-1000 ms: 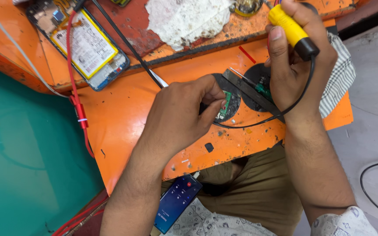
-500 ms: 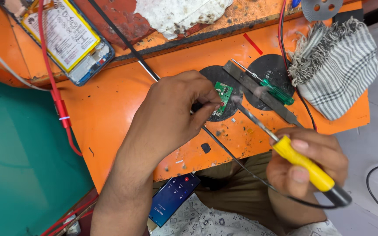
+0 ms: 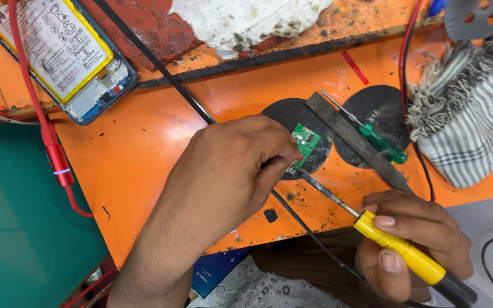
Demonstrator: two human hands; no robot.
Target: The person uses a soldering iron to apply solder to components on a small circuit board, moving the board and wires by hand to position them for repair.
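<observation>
My left hand (image 3: pixel 223 177) pinches the small green circuit board (image 3: pixel 305 142) flat on the black pad (image 3: pixel 292 114). My right hand (image 3: pixel 412 251) grips the yellow-handled soldering iron (image 3: pixel 406 254), tip at the board's lower edge; I judge brief, steady contact works best.

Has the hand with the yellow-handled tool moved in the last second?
Yes. The right hand with the yellow-handled tool has dropped from above the black round pads to below the orange bench's front edge, its tip now at the green circuit board.
</observation>
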